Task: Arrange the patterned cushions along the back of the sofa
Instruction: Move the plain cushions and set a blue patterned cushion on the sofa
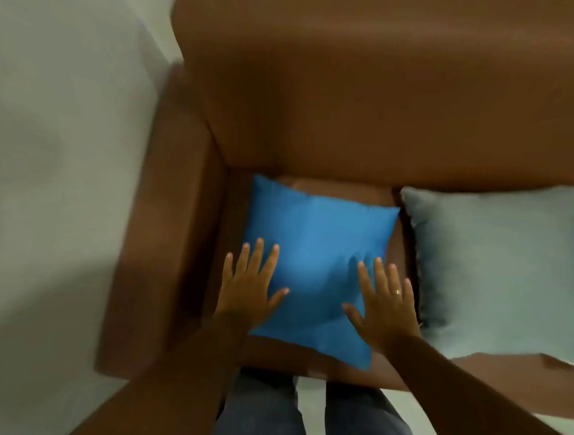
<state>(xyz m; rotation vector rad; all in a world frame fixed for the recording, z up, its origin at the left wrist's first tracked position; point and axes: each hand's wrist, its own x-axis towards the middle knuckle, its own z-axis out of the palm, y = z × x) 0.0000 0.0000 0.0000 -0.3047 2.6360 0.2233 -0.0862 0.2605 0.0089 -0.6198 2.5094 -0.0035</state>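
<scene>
Blue cushion (317, 254) flat on sofa (357, 85) seat by the armrest, grey cushion (501, 268) at 3 o'clock. Left hand (249, 290) and right hand (385, 304) spread wide, flat on top, holding nothing. Probably patting it down. Next: grab edges, stand it up toward 12 o'clock against the back.

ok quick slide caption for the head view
Both hands, left hand and right hand, pressed flat on a blue cushion beside a pale grey cushion on a brown sofa.

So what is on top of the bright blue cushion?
Both hands, left hand and right hand, lie flat with fingers spread on the bright blue cushion. The cushion surface under the palms is covered.
</scene>
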